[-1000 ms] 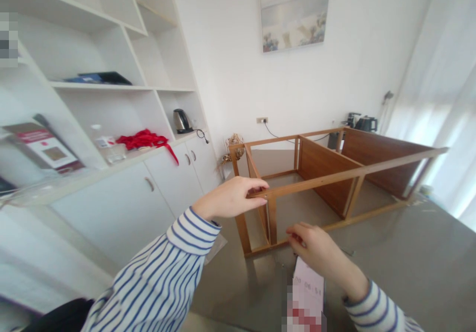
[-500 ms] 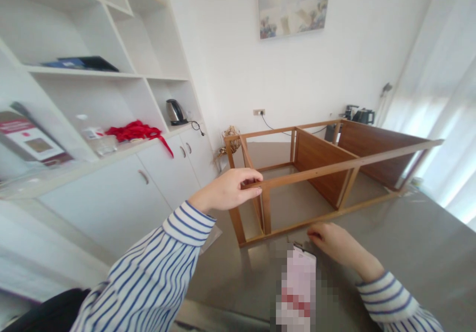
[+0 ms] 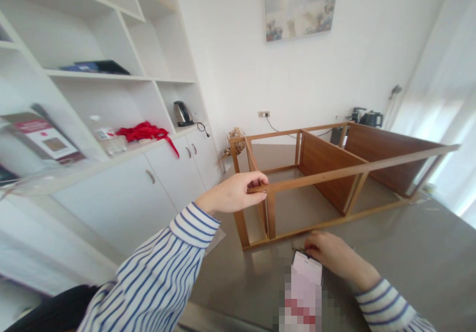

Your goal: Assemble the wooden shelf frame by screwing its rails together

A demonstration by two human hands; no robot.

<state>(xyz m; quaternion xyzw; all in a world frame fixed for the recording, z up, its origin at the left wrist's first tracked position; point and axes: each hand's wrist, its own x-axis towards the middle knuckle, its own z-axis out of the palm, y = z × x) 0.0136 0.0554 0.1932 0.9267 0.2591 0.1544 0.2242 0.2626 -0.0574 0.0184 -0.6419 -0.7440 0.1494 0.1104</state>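
Observation:
A wooden shelf frame (image 3: 320,176) lies on its side on the grey table, with panels set between its rails. My left hand (image 3: 238,192) is closed round its upper front rail near the left end, thumb in front and fingers over the top. Low over the table, in front of the frame's bottom rail, my right hand (image 3: 334,255) has its fingers pinched together; what they hold, if anything, is hidden. Beside those fingertips lie small thin bits that I cannot make out. A pinkish card (image 3: 307,270), partly pixelated, shows just below them.
The grey table (image 3: 386,257) runs under the frame. White cabinets (image 3: 122,203) with open shelves stand at left, bearing a kettle (image 3: 182,114), red ribbon (image 3: 145,131) and a box (image 3: 48,138). Another kettle (image 3: 372,119) stands behind the frame, near the curtain (image 3: 439,89).
My right hand has shifted slightly left and down, its fingertips nearer the small bits and the card's top. My left hand keeps its grip on the rail. The whole view has swung a little left.

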